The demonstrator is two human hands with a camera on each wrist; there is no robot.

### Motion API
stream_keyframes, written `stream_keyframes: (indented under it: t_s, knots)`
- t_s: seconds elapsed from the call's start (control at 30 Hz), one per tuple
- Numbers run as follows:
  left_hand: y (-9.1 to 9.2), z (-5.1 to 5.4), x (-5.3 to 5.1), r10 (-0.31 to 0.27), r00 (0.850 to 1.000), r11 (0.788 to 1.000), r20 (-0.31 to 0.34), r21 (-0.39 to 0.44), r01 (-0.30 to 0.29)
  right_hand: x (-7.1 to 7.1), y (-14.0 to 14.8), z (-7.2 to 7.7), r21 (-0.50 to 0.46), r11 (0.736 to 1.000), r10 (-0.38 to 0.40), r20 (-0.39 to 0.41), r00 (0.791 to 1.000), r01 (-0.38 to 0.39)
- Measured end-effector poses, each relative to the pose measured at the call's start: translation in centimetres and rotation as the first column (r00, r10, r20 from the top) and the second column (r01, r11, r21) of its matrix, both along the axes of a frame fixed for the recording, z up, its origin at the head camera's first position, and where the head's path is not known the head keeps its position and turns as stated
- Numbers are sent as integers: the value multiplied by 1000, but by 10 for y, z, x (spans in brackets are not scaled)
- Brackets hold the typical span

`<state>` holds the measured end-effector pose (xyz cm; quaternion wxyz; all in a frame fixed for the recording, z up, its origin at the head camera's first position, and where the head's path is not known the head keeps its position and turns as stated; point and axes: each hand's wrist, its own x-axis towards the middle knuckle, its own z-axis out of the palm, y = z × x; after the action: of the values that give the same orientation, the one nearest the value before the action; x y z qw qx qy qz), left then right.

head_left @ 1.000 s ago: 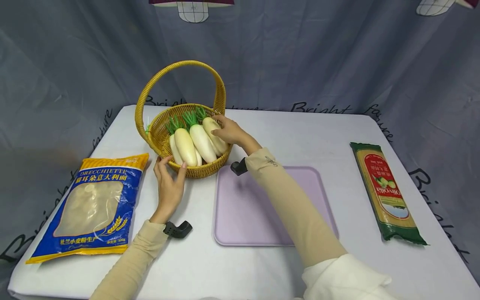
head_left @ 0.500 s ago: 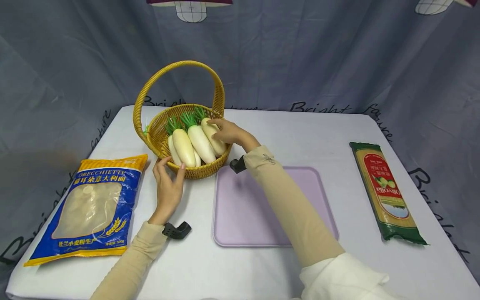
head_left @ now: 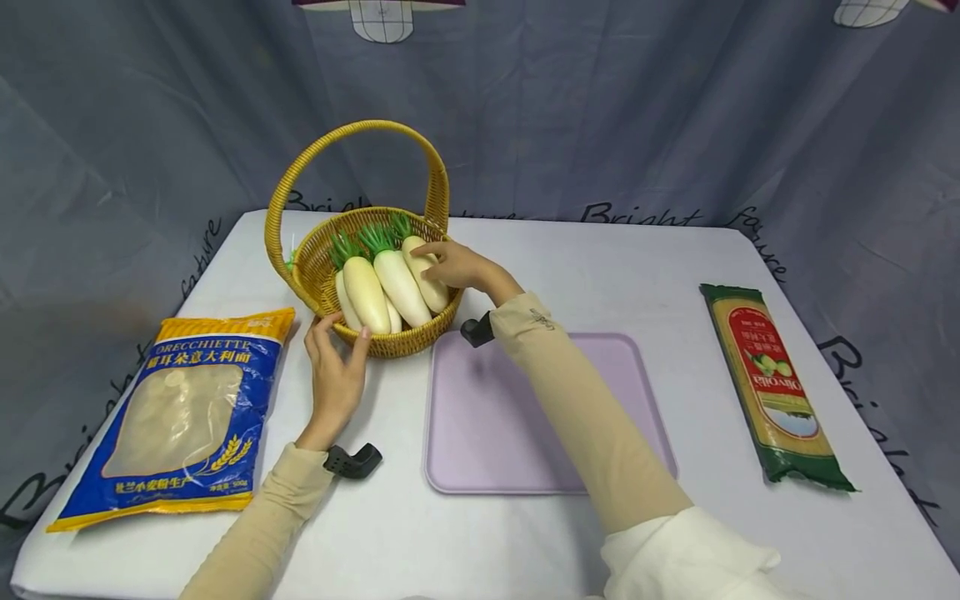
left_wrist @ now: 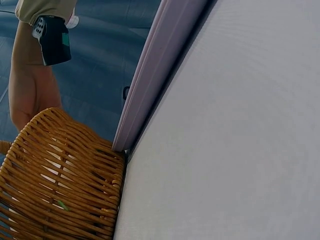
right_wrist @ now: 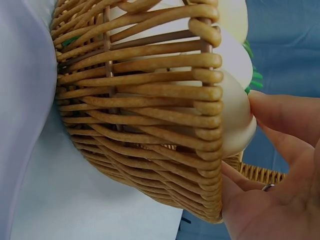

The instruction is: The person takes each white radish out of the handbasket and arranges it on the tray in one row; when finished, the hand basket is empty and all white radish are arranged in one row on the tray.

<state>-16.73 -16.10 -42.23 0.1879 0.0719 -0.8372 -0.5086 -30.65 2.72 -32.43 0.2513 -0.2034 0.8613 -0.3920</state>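
Several white radishes (head_left: 401,287) with green tops lie side by side in a yellow wicker basket (head_left: 405,342) with a tall arched handle. My right hand (head_left: 465,268) reaches over the basket's right rim and holds the rightmost radish (head_left: 426,279) between thumb and fingers. In the right wrist view the thumb of my right hand (right_wrist: 295,165) presses on that radish (right_wrist: 237,117), while some fingertips are hidden behind the rim. My left hand (head_left: 335,383) touches the basket's front rim with spread fingers and thumb. The left wrist view shows the woven side of the basket (left_wrist: 65,175), not the left hand.
A light purple tray (head_left: 517,417) lies in front of the basket, under the right forearm. To the left is a blue and yellow orecchiette bag (head_left: 176,417). A green and red pasta packet (head_left: 776,383) lies on the right. All rest on a white-covered table (head_left: 600,275).
The fingers of my right hand have shifted slightly down along the rightmost radish. My left hand stays at the front rim, and the basket has hardly moved.
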Motion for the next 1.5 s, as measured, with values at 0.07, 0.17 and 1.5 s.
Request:
stream_keyframes:
  t_s: [0.07, 0.17, 1.5]
  knots:
    - [0, -1, 1, -2, 1000, 1000, 1, 1, 2, 0, 1, -1, -5, 1000, 9, 13, 1000, -9]
    - [0, -1, 3, -2, 1000, 1000, 1, 2, 2, 0, 2, -4, -17, 1000, 24, 25, 999, -24]
    - [1, -3, 1, 17, 1000, 1000, 1, -3, -17, 13, 16, -5, -449, 882, 10, 327, 945, 145]
